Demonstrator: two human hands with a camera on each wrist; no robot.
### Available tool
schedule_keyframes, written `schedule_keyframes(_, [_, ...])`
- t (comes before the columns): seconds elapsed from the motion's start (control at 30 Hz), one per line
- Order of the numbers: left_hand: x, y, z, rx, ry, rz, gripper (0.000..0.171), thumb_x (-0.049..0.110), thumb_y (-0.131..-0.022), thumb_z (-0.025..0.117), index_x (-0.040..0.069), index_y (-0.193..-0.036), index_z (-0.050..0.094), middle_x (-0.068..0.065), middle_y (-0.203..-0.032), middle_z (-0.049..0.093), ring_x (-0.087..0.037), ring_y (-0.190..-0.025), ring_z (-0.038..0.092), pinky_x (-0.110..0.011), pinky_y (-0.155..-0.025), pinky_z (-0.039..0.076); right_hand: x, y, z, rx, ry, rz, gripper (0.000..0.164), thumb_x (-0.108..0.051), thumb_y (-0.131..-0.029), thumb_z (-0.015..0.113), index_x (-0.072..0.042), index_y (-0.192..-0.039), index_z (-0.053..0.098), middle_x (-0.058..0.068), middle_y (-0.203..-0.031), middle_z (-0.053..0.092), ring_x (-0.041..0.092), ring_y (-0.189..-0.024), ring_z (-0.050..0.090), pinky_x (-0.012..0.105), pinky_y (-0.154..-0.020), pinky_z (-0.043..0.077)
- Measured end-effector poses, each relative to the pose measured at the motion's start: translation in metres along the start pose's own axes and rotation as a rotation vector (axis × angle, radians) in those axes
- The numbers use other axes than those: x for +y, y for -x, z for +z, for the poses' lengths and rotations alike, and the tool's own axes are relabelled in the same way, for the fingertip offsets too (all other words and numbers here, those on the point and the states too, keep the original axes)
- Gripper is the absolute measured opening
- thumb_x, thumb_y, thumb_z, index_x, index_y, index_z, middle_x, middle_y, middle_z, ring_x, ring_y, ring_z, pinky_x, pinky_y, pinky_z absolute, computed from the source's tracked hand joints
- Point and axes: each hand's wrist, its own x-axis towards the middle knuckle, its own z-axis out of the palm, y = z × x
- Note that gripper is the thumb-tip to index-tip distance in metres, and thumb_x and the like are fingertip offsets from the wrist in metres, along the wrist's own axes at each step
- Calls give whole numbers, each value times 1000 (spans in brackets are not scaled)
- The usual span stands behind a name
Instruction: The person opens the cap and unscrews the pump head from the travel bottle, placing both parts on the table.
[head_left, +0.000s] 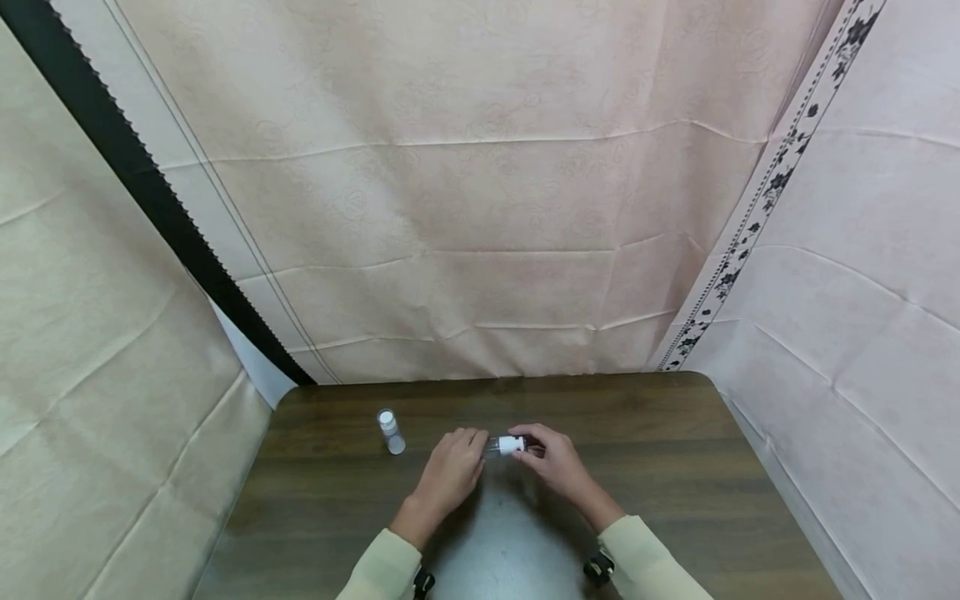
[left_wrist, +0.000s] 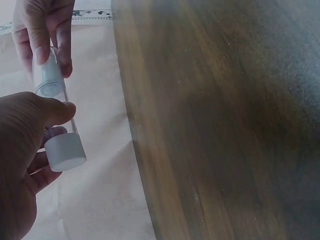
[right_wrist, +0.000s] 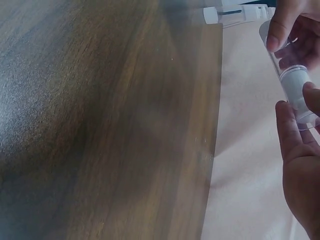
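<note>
A small clear bottle with a white band is held sideways between both hands, close over the table's far half. My left hand grips its left end, thumb over the clear wall. In the left wrist view a white cap shows just past that thumb. Around the banded end curl the thumb and fingers of my right hand. The right wrist view shows the white part inside the clear wall. A similar small bottle, whitish at both ends, stands left of my left hand.
The brown wood-grain table has its far edge just beyond the hands. Pale cloth hangs behind it, with more cloth on both sides. A dark strip runs down the left cloth. Black bands sit at both sleeve cuffs.
</note>
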Motion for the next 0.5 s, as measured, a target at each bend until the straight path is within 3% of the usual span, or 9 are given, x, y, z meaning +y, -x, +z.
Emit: schedule_keyframes(0.5, [-1,4,0,-15,68,9,38,24,-92,80,13,-126,67,-3,-117,74,-15,-101,69,-32,-88,59,-1,6,-5,-11,28,5,31,-16,-92,78,-26,-121,72,-4,-113,71,13,-99,68,25,-83,60])
